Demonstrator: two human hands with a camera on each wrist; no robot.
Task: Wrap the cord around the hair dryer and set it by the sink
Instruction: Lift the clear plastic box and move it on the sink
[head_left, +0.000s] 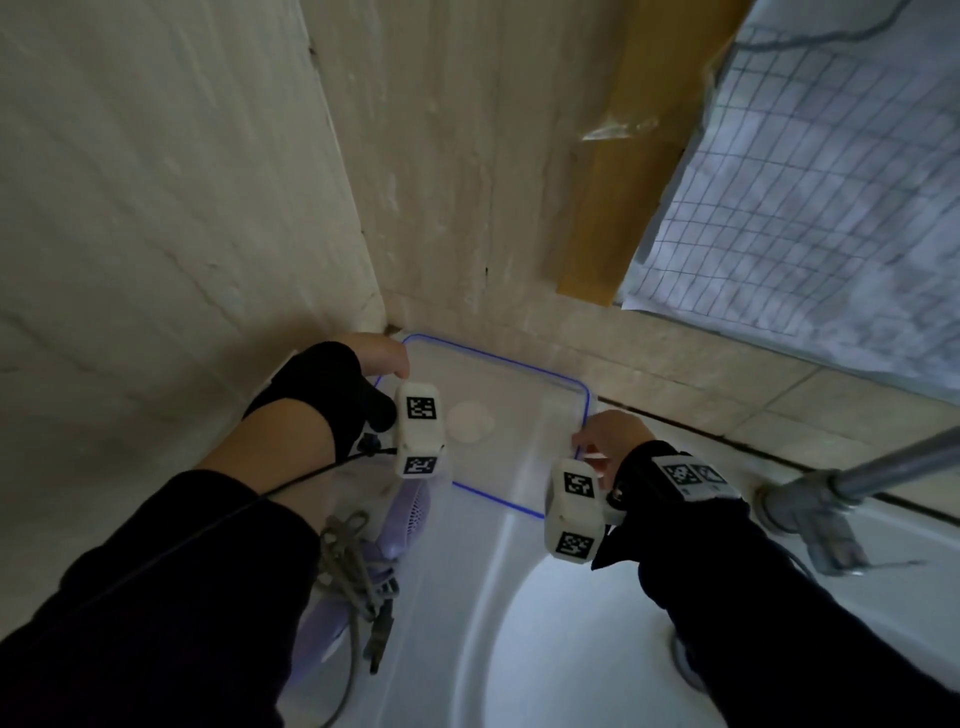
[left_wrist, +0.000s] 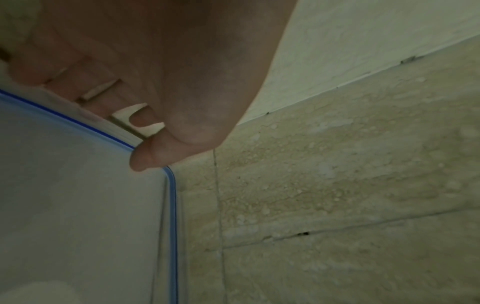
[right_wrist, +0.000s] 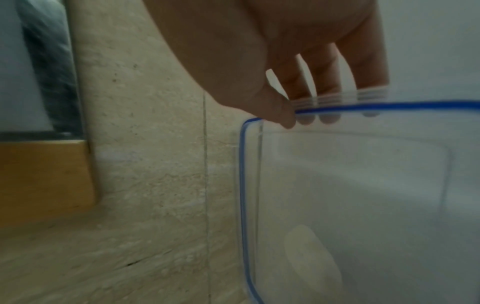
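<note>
The lilac hair dryer (head_left: 410, 514) lies on the white sink ledge at the lower left, partly under my left forearm. Its grey cord (head_left: 353, 566) is bundled around the handle, and the plug (head_left: 379, 634) hangs toward me. Neither hand touches it. Both hands hold a clear plastic container with a blue rim (head_left: 498, 358) in the wall corner. My left hand (head_left: 384, 353) grips its far left corner, thumb (left_wrist: 145, 158) on the rim (left_wrist: 172, 205). My right hand (head_left: 613, 431) pinches the right rim (right_wrist: 242, 185), fingers (right_wrist: 303, 115) inside the wall and thumb outside.
A pale round thing (head_left: 470, 422) shows at the container's bottom. The sink basin (head_left: 571, 649) curves below my right arm. A metal pipe fitting (head_left: 810, 504) juts in from the right. Tiled walls close the corner; a wooden frame (head_left: 639, 156) and a mesh window stand above.
</note>
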